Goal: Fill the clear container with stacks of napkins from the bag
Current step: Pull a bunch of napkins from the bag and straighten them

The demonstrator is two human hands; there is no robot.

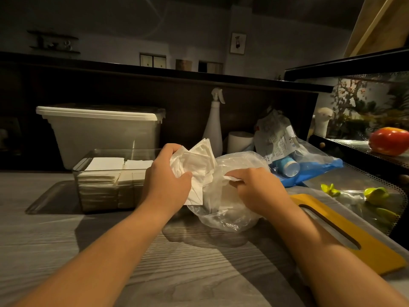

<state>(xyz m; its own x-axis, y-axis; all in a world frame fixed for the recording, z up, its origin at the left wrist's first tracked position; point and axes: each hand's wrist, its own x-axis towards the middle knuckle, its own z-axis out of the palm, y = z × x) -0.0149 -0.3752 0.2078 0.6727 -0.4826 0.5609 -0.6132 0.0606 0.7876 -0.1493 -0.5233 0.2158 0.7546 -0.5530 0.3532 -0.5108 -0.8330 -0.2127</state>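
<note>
A clear container [84,171] stands on the grey wooden counter, left of centre, with two white napkin stacks [106,165] inside it. Just right of it my left hand [166,180] grips a loose bunch of white napkins [199,160] held above the counter. A crumpled clear plastic bag [228,209] lies to the right with more napkins inside. My right hand [256,189] reaches into the bag's mouth and pinches a white napkin [231,178].
A lidded translucent bin [101,129] stands behind the container. A white spray bottle [213,125], a paper roll [240,140] and a blue-and-clear bag of items [309,165] sit at the back. A yellow cutting board [345,231] and a perforated metal shelf with a tomato [388,140] lie right.
</note>
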